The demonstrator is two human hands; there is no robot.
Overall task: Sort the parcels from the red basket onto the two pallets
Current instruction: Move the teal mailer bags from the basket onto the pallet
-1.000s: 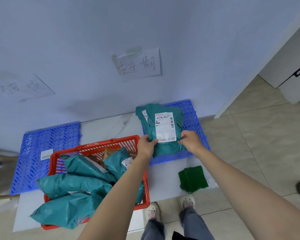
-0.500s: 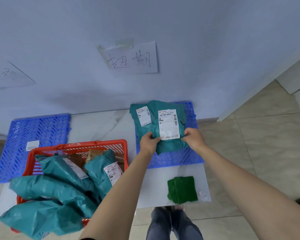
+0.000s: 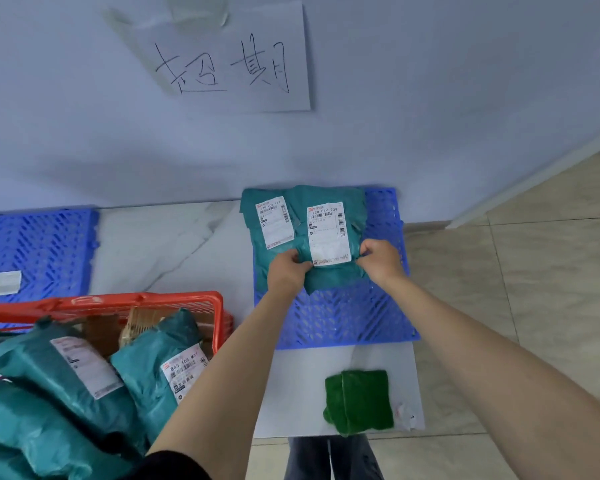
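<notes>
Red plastic forms the basket (image 3: 174,299) at 8 o'clock, in which teal parcels (image 3: 66,386) are piled. At 12 o'clock, a labelled teal parcel (image 3: 329,237) is pinched at its lower edge by the left hand (image 3: 286,271) and right hand (image 3: 381,259) over the right blue pallet (image 3: 343,317), beside another labelled parcel (image 3: 271,220).

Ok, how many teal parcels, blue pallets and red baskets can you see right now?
Teal plastic mailer parcels: 6, two on the right pallet, four in the basket
Blue plastic grid pallets: 2
Red plastic basket: 1
Total: 9
</notes>
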